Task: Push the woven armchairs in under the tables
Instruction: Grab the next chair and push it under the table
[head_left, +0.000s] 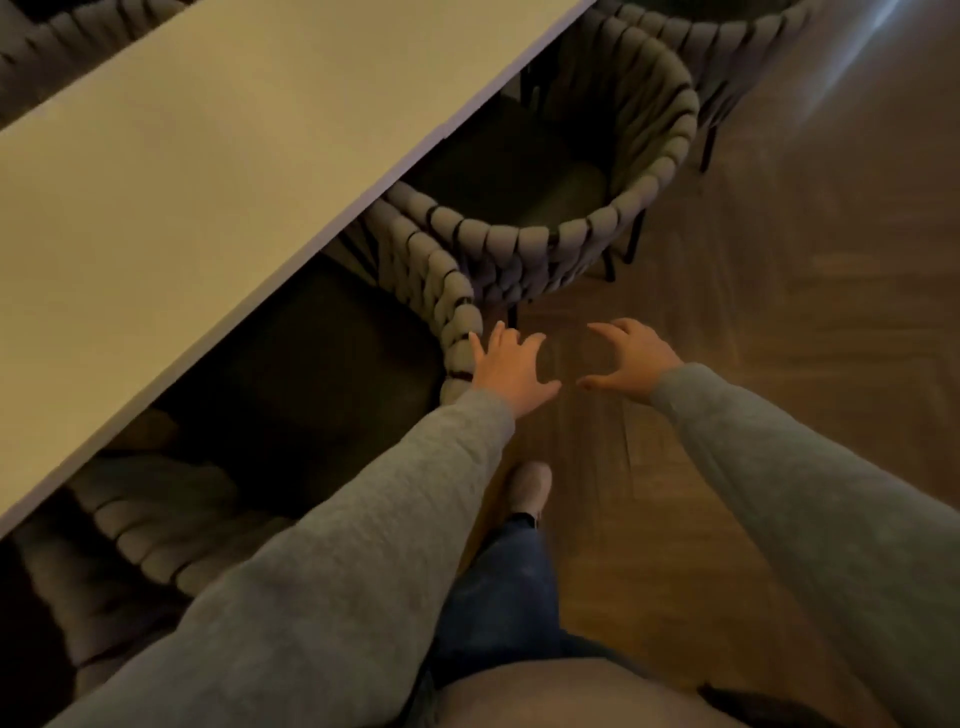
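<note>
The grey woven armchair (453, 306) at centre-left sits partly under the pale flat-topped desk (208, 156), spread left hand (511, 369) touching its rim, right hand (631, 361) loosely curled, empty; a one-sided shove could skew it into the neighbouring woven armchair (639, 171).

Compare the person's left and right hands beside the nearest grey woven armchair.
The left hand has straight, spread fingers; the right hand has curved ones. The left hand lies against the grey woven armchair's rim; the right hand hovers over the brown wooden floor, touching nothing. Both hold nothing.
</note>
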